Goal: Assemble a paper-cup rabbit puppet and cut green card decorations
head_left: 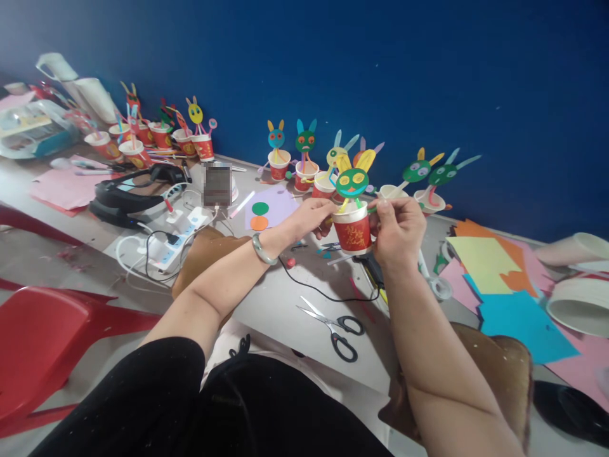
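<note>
A red paper cup (353, 233) with gold lettering is held up upright between my two hands. From it rises a green paper rabbit face (352, 184) with yellow ears, yellow eyes and a blue mouth area. My left hand (316, 217), with a bangle on the wrist, closes at the cup's left side. On the right side, my right hand (402, 225) is closed with the thumb uppermost near the rim; its fingertips are partly hidden. Below lie scissors (335, 325) with black handles, their blades apart, on the grey table (285, 317).
Several similar cup figures (279, 164) line the blue wall. Coloured paper sheets (518, 320) and a tape roll (441, 289) lie right. A power strip (174, 244) with cables, a black headset (136, 197) and a red chair (42, 343) are left. A black cable (328, 295) crosses the table.
</note>
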Demonstrator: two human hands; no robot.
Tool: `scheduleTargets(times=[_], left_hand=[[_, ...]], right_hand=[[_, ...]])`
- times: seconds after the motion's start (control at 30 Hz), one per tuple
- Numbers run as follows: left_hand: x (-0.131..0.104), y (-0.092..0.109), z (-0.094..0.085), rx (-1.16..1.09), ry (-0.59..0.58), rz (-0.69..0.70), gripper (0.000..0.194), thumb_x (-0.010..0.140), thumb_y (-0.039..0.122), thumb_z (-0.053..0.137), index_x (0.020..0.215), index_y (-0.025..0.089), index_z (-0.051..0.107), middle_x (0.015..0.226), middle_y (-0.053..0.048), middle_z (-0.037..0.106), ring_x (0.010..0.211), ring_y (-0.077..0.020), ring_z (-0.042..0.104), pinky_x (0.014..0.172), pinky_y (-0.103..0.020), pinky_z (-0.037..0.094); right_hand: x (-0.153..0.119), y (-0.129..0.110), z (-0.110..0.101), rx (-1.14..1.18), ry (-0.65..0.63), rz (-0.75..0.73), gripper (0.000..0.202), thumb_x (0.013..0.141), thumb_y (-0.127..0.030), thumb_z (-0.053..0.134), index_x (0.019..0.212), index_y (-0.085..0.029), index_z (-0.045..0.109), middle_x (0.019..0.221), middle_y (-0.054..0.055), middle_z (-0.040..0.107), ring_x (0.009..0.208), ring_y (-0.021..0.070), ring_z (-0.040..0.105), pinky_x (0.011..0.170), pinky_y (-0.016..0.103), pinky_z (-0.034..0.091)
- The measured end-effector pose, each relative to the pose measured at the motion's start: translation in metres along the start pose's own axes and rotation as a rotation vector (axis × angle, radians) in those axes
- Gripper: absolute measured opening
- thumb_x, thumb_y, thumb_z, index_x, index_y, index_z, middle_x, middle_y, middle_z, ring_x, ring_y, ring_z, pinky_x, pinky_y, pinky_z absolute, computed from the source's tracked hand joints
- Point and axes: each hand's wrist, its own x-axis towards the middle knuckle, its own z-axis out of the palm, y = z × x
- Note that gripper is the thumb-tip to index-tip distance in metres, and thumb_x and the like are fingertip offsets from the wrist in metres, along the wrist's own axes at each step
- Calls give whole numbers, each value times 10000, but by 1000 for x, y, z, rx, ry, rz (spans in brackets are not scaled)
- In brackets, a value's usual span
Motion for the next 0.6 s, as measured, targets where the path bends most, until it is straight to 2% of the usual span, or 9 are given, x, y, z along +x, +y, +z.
scheduleTargets(times=[0.3, 0.6], left_hand=[[-2, 3, 3, -41, 2, -16, 423, 1154, 148, 472, 735, 194, 512, 470, 77, 509, 391, -41, 489, 460, -189, 377], [-3, 3, 5, -59, 14, 12, 425, 1147, 136, 487, 726, 195, 488, 461, 86, 484, 385, -37, 466, 459, -180, 356]], right_hand=[[0, 0, 1, -8, -17, -17, 611, 733, -834, 881, 750, -274, 638, 599, -48, 613, 438, 119, 439, 401, 295, 342], [0, 2, -1, -37, -31, -25, 575, 789, -814, 852, 770, -283, 633, 611, -39, 608, 450, 127, 440, 410, 303, 325]])
